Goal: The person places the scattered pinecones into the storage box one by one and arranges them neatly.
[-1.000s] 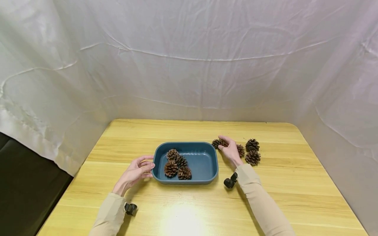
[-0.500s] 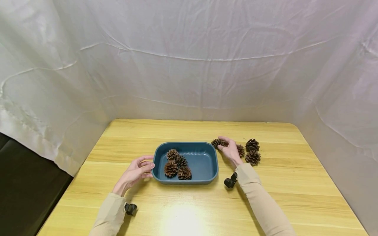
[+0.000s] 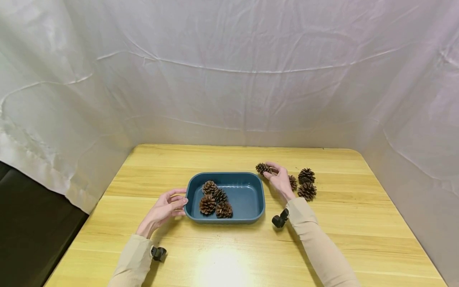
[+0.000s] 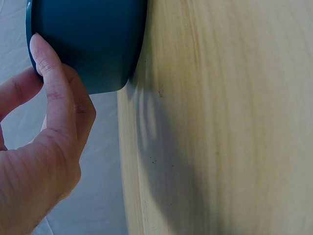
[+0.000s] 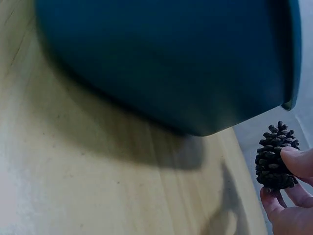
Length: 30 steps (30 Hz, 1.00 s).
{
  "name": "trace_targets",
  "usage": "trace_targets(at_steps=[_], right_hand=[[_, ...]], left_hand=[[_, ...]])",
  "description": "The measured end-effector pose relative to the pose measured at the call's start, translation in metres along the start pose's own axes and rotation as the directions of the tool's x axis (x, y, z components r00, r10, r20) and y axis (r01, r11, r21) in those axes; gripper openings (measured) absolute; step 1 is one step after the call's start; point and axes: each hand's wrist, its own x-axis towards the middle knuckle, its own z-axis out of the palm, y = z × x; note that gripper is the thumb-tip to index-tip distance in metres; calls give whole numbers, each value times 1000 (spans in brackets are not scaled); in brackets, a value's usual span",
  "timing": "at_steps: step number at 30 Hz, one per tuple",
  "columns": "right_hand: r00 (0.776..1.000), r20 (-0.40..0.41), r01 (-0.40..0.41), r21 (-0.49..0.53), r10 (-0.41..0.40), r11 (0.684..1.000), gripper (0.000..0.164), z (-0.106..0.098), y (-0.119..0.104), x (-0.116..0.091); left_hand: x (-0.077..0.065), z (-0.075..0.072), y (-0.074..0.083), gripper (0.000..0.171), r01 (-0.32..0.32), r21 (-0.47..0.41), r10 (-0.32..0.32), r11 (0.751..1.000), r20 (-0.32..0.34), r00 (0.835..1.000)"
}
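Note:
A blue rectangular plastic bin (image 3: 247,201) stands on the table with several brown pine cones (image 3: 207,204) grouped in its left half. My left hand (image 3: 165,208) holds the bin's left end, and the left wrist view shows thumb and fingers pinching its rim (image 4: 30,29). Just past the bin's far right corner, my right hand (image 3: 280,181) grips a pine cone (image 3: 262,168) between thumb and fingertips. In the right wrist view that pine cone (image 5: 275,159) appears raised off the table, beside the bin's outer wall (image 5: 161,63).
To the right of my right hand lie two pine cones (image 3: 306,183) and another pine cone (image 3: 292,182) partly hidden by the hand. The wooden table (image 3: 358,223) has white cloth (image 3: 244,99) hanging around it. Dark furniture (image 3: 32,227) is at left.
My right hand has lifted slightly with the pine cone, moving it up and a little away. The left hand and bin have stayed put.

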Motion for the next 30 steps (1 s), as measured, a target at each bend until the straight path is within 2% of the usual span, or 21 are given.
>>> trace_targets(at_steps=[5, 7, 13, 23, 30], right_hand=[[997, -25, 70, 53, -69, 996, 48, -2, -9, -4], [997, -22, 75, 73, -74, 994, 49, -2, -12, -4], [998, -9, 62, 79, -61, 995, 51, -2, -22, -3], [998, 15, 54, 162, -57, 985, 55, -2, -35, -5], [995, 61, 60, 191, -73, 980, 58, -2, -41, -8]], left_hand=[[0, -1, 0, 57, -1, -1, 1, 1000, 4, 1000], [0, -1, 0, 57, -2, -1, 2, 1000, 6, 1000], [0, 0, 1, 57, -3, -3, 3, 1000, 9, 1000], [0, -1, 0, 57, 0, 0, 0, 1000, 3, 1000], [1, -1, 0, 57, 2, 3, -2, 1000, 4, 1000]])
